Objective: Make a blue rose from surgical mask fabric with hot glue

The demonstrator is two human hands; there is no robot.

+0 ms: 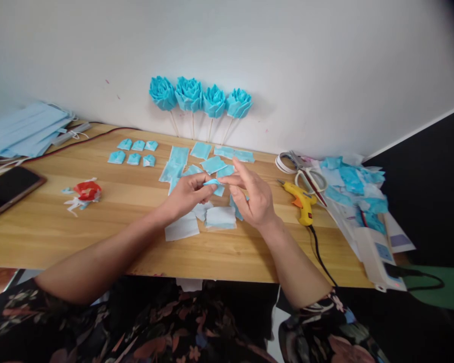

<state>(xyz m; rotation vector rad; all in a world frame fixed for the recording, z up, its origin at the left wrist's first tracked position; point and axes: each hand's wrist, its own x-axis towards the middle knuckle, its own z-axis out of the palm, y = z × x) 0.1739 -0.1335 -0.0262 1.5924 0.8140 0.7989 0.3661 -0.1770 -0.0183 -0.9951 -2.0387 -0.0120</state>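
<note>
My left hand pinches a small folded piece of blue mask fabric between thumb and fingers. Close on the other side is my right hand, its index finger raised and its other fingertips at the piece's edge; whether they grip it is unclear. Beneath both hands lie cut blue fabric pieces and white-sided ones, partly hidden by the hands. To the left, several folded blue petals sit in two rows. Several blue fabric roses on thin sticks lean against the wall.
At right are a yellow glue gun with a black cord, scissors, a tape roll, fabric scraps and a white power strip. At left are stacked face masks, a phone and a red scrap bundle.
</note>
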